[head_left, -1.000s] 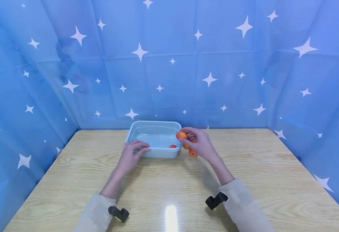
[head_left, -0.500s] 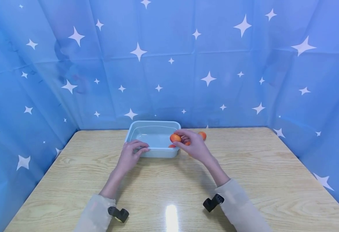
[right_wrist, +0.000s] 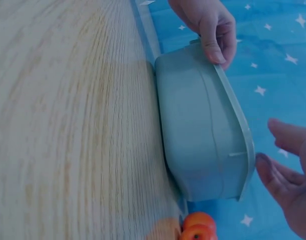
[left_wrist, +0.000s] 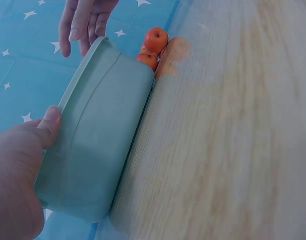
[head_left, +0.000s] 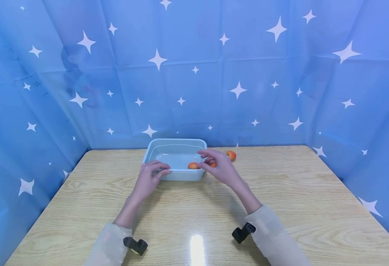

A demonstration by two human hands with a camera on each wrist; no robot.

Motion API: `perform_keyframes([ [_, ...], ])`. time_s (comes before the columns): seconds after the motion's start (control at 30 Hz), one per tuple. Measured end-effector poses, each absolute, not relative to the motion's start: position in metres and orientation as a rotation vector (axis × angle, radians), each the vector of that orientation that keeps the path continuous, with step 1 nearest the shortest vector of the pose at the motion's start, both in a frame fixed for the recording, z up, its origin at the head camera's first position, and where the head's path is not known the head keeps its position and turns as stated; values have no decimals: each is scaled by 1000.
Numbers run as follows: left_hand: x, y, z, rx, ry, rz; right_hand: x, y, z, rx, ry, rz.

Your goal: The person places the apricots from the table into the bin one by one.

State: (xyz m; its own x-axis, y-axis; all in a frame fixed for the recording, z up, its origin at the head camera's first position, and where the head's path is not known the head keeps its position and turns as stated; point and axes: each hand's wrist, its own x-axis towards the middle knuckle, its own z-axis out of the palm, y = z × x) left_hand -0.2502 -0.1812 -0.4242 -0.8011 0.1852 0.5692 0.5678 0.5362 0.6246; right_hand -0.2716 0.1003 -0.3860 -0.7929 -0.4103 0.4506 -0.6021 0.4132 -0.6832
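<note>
- Head view: left hand (head_left: 152, 175) clamps the blue bin's (head_left: 182, 176) near rim between fingers and thumb.
- Right hand (head_left: 221, 168), at the bin's right end: fingers apart, holding nothing.
- Orange fruit (head_left: 193, 166): inside, near right corner.
- Risk, from where I stand: loose fruits (head_left: 231, 155) just outside that end could roll if knuckles brush them; a slack left grip might let the bin slide.

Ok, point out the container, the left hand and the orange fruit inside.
Container (left_wrist: 95, 135), left wrist view: its outer wall.
Left hand (head_left: 149, 178), head view: back of the hand.
Orange fruit (head_left: 193, 166), head view: its visible upper part.
</note>
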Motion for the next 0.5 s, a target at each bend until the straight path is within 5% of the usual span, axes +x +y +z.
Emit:
perform_keyframes([
  [0.5, -251, -182, -425, -628, -2325, -1168, -272, 107, -384, 859, -2476, 1351],
])
